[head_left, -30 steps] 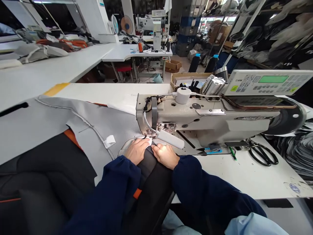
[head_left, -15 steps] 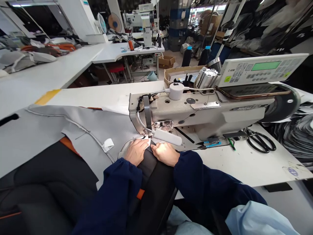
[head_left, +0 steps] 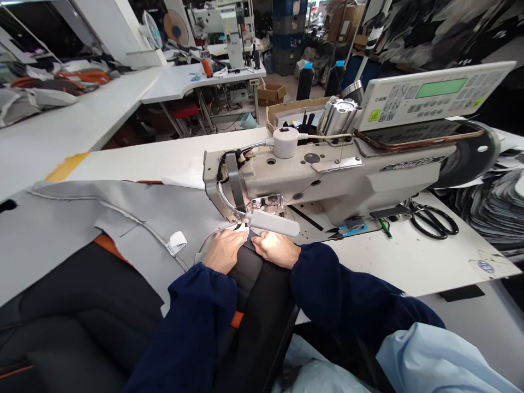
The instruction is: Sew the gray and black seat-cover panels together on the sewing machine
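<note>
A large padded cover of black fabric [head_left: 262,305] with grey backing [head_left: 164,204] and orange tabs lies under both my forearms, its edge running to the sewing machine [head_left: 347,174]. My left hand [head_left: 224,251] is closed on the cover's edge just left of the needle area, fingers together by a small white piece [head_left: 244,230]. Close beside it, my right hand [head_left: 276,249] pinches the black edge between thumb and bent fingers. The machine's lamp head [head_left: 274,222] hides part of the presser foot and needle.
Right of the machine bed lie blue-handled thread snips [head_left: 352,227], a green-handled tool [head_left: 385,228] and black scissors [head_left: 434,220]. A phone [head_left: 421,135] rests on the machine below the control panel [head_left: 438,95]. Stacked fabric pieces [head_left: 503,210] stand at the far right.
The whole view has shifted slightly, so the machine and table appear a little further left and higher. Both hands keep their hold on the cover by the needle.
</note>
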`<state>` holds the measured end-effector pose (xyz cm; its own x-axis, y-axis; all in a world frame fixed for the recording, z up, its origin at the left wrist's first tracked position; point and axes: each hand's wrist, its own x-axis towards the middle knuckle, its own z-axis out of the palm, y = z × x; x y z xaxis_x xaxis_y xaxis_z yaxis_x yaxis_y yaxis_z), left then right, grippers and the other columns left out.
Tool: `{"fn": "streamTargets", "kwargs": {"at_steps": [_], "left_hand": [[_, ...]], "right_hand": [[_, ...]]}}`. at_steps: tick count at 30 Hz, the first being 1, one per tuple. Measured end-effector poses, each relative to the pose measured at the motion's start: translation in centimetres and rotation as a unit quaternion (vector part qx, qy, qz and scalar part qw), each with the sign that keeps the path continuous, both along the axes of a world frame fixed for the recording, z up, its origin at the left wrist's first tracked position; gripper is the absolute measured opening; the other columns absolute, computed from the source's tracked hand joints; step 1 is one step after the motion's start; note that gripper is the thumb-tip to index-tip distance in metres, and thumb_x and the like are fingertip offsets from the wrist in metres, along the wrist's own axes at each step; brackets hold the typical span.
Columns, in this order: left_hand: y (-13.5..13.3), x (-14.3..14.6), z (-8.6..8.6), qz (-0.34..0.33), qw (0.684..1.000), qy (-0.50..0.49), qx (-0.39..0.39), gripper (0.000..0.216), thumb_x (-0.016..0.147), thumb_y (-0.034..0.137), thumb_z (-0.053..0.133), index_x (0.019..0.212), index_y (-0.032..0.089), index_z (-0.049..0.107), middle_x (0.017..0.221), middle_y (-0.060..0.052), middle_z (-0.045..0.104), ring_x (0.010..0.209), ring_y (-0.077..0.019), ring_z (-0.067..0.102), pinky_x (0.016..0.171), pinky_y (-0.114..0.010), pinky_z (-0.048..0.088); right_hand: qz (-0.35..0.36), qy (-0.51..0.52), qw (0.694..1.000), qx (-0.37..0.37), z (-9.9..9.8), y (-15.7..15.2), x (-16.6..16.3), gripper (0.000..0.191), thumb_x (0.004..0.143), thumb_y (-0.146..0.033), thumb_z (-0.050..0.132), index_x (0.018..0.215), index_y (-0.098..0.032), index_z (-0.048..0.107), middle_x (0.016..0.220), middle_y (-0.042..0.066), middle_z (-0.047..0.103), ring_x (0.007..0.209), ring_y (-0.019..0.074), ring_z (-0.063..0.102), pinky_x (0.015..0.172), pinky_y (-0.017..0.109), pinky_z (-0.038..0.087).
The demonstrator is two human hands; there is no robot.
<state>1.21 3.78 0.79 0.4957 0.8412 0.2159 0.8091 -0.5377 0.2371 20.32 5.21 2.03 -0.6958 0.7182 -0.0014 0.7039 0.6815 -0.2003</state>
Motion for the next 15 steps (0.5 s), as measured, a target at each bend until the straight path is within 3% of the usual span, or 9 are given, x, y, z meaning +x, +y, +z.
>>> {"fn": "streamTargets", "kwargs": {"at_steps": [5,15], "left_hand": [[-0.44,0.58,0.13,-0.006,0.997,0.068,0.043,0.031,0.082,0.007,0.04,0.096,0.019,0.065,0.11,-0.004,0.066,0.094,-0.0193,0.058,0.078,-0.033,0.045],[-0.57,0.93,0.0,0.004,0.994,0.098,0.045,0.035,0.08,0.006,0.038,0.099,0.018,0.065,0.11,-0.005,0.066,0.091,-0.0203,0.055,0.074,-0.034,0.044]], "right_hand": [[0.007,0.013,1.0,-0.003,-0.19,0.27,0.06,0.032,0.094,-0.021,0.035,0.089,-0.013,0.065,0.074,0.007,0.061,0.065,0.0138,0.054,0.057,0.026,0.027],[0.002,0.046,0.999,0.004,-0.67,0.07,0.12,0.031,0.094,-0.021,0.034,0.089,-0.013,0.064,0.072,0.006,0.059,0.061,0.0127,0.053,0.059,0.025,0.031]]}}
